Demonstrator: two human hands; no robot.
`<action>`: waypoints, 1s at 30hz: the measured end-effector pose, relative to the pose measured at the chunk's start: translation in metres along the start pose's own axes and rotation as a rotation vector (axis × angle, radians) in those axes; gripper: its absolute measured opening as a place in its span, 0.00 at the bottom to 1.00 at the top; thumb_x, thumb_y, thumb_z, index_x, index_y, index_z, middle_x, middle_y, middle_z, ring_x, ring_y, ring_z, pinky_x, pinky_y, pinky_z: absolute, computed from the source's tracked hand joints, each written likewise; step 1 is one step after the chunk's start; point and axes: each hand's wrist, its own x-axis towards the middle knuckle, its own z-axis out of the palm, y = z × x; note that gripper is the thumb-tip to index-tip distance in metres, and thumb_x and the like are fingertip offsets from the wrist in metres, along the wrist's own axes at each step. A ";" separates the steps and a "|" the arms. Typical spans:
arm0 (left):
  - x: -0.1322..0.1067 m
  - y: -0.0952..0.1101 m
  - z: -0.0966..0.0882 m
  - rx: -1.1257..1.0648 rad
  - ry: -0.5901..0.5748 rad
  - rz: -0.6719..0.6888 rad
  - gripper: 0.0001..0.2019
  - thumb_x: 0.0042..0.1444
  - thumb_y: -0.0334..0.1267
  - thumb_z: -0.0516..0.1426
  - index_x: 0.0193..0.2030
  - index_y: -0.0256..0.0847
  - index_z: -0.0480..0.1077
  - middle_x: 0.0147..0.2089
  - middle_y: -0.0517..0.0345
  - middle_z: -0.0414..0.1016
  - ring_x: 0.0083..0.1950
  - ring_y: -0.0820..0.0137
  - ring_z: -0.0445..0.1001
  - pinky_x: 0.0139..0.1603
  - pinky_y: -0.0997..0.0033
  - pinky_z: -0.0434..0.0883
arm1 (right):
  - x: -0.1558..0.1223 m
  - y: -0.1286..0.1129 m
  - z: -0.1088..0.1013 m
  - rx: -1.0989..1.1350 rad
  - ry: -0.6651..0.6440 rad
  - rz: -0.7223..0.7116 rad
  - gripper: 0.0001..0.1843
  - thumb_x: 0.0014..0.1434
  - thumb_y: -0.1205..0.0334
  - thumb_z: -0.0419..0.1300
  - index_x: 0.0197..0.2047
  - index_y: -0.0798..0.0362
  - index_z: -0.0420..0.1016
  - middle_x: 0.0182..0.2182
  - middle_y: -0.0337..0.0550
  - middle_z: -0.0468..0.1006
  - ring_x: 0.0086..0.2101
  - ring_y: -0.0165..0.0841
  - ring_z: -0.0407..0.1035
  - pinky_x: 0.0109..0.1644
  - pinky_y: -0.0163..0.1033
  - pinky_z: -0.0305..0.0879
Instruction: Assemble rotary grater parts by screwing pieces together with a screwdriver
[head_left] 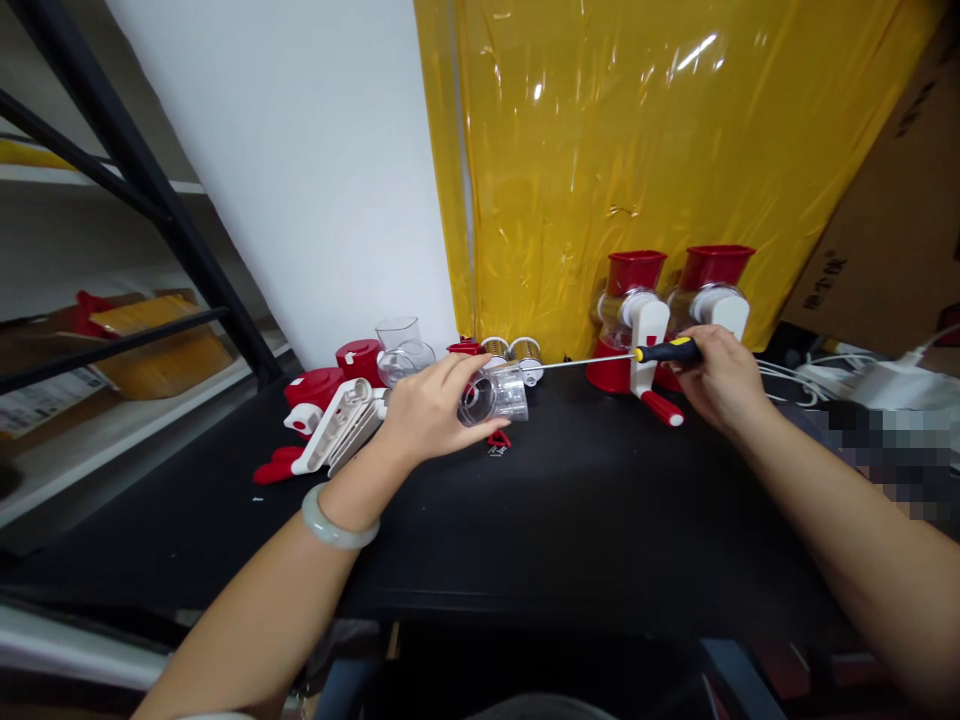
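Observation:
My left hand (435,405) is closed around a clear plastic grater housing (511,393), lying on its side with a round opening and a red part inside. In my right hand (724,380) is a screwdriver (667,350) with a black and yellow handle. Its long thin shaft points left, and the tip reaches the upper right of the housing. Just below the housing a small red part (498,438) lies on the table beside several small screws (497,451). Behind it stand two drum graters (525,352) with white ends.
Two assembled red and white rotary graters (615,370) stand at the back right. White crank handles (337,425), red bases (311,385) and another clear housing (401,350) sit at the left. White cables (802,375) lie far right on the black table (570,540); a yellow curtain (600,150) hangs behind.

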 end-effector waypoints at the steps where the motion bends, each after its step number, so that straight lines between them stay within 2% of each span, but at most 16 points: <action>1: 0.000 0.000 0.000 -0.001 0.000 -0.003 0.33 0.56 0.57 0.65 0.62 0.37 0.68 0.53 0.45 0.80 0.49 0.58 0.81 0.43 0.64 0.75 | 0.000 -0.001 -0.001 0.025 -0.007 0.036 0.07 0.46 0.62 0.69 0.26 0.52 0.74 0.26 0.38 0.70 0.27 0.29 0.65 0.26 0.34 0.66; 5: 0.000 -0.001 0.000 0.003 0.014 -0.001 0.33 0.57 0.57 0.64 0.62 0.38 0.68 0.53 0.45 0.81 0.49 0.57 0.81 0.43 0.63 0.76 | 0.001 -0.003 -0.004 0.108 -0.100 0.138 0.06 0.42 0.65 0.65 0.29 0.52 0.76 0.30 0.40 0.73 0.32 0.32 0.69 0.32 0.36 0.71; 7: 0.000 -0.002 0.000 -0.003 0.016 0.001 0.32 0.57 0.57 0.64 0.62 0.38 0.68 0.53 0.45 0.81 0.48 0.58 0.81 0.42 0.63 0.76 | 0.002 -0.001 -0.005 0.093 -0.091 0.141 0.06 0.48 0.59 0.65 0.27 0.52 0.75 0.29 0.41 0.73 0.31 0.32 0.70 0.32 0.38 0.72; 9: 0.000 -0.002 0.000 -0.010 0.014 -0.001 0.32 0.57 0.57 0.64 0.62 0.39 0.68 0.53 0.45 0.81 0.48 0.58 0.81 0.43 0.63 0.76 | 0.004 0.001 -0.007 0.009 -0.060 0.125 0.16 0.56 0.48 0.62 0.26 0.51 0.75 0.25 0.43 0.73 0.27 0.33 0.69 0.28 0.39 0.70; 11: 0.000 -0.002 0.000 -0.007 0.016 -0.004 0.32 0.57 0.57 0.64 0.62 0.39 0.68 0.53 0.45 0.80 0.49 0.57 0.81 0.42 0.63 0.76 | 0.005 0.003 -0.008 -0.111 -0.068 0.095 0.21 0.59 0.42 0.60 0.28 0.51 0.76 0.19 0.40 0.69 0.19 0.31 0.63 0.22 0.37 0.64; 14: 0.000 -0.002 0.000 0.010 0.021 -0.005 0.32 0.57 0.58 0.64 0.62 0.39 0.68 0.53 0.45 0.80 0.48 0.58 0.81 0.41 0.63 0.76 | 0.003 0.004 -0.007 -0.146 -0.113 0.075 0.15 0.56 0.47 0.66 0.30 0.50 0.75 0.15 0.35 0.65 0.15 0.27 0.56 0.20 0.35 0.58; 16: 0.000 -0.002 0.000 0.014 0.024 0.002 0.32 0.57 0.58 0.64 0.61 0.38 0.68 0.52 0.45 0.81 0.48 0.58 0.81 0.41 0.64 0.76 | 0.002 0.001 -0.005 -0.052 -0.097 0.111 0.10 0.51 0.55 0.69 0.30 0.51 0.74 0.18 0.35 0.69 0.18 0.27 0.59 0.23 0.35 0.61; 19: 0.000 -0.002 0.000 0.003 0.026 0.011 0.32 0.57 0.57 0.64 0.61 0.38 0.69 0.52 0.45 0.81 0.48 0.58 0.81 0.42 0.64 0.76 | 0.001 -0.002 -0.002 0.113 -0.067 0.209 0.08 0.47 0.61 0.68 0.32 0.50 0.75 0.27 0.38 0.75 0.28 0.32 0.70 0.30 0.38 0.68; 22: 0.000 -0.001 0.000 -0.003 0.028 0.010 0.33 0.57 0.58 0.64 0.61 0.37 0.69 0.52 0.45 0.81 0.48 0.58 0.81 0.42 0.63 0.76 | 0.002 -0.003 -0.004 0.187 -0.125 0.268 0.08 0.47 0.62 0.67 0.33 0.48 0.75 0.33 0.39 0.77 0.37 0.36 0.74 0.34 0.40 0.70; 24: 0.000 -0.001 0.000 0.001 0.026 0.007 0.33 0.56 0.58 0.65 0.61 0.37 0.69 0.52 0.44 0.81 0.48 0.58 0.81 0.42 0.63 0.76 | 0.003 -0.001 -0.005 0.179 -0.151 0.259 0.07 0.50 0.57 0.67 0.32 0.48 0.75 0.34 0.41 0.78 0.38 0.38 0.74 0.35 0.41 0.71; 26: 0.000 -0.001 0.000 0.004 0.021 0.010 0.32 0.57 0.57 0.65 0.61 0.38 0.69 0.52 0.45 0.81 0.48 0.58 0.81 0.42 0.63 0.76 | 0.004 0.002 -0.007 0.121 -0.121 0.217 0.15 0.54 0.46 0.66 0.31 0.49 0.75 0.31 0.42 0.77 0.33 0.37 0.73 0.33 0.42 0.70; 28: 0.000 -0.001 0.000 0.003 0.021 0.015 0.32 0.57 0.56 0.65 0.61 0.38 0.69 0.52 0.45 0.81 0.49 0.58 0.81 0.42 0.64 0.76 | 0.005 0.005 -0.007 0.021 -0.098 0.155 0.22 0.56 0.37 0.63 0.30 0.50 0.75 0.24 0.41 0.74 0.24 0.33 0.67 0.29 0.40 0.67; 30: 0.000 -0.001 0.000 0.003 0.021 0.019 0.33 0.57 0.56 0.65 0.62 0.38 0.68 0.52 0.45 0.81 0.49 0.58 0.81 0.42 0.64 0.76 | 0.005 0.006 -0.007 -0.057 -0.110 0.102 0.21 0.58 0.39 0.63 0.29 0.50 0.75 0.17 0.37 0.66 0.19 0.30 0.59 0.25 0.38 0.62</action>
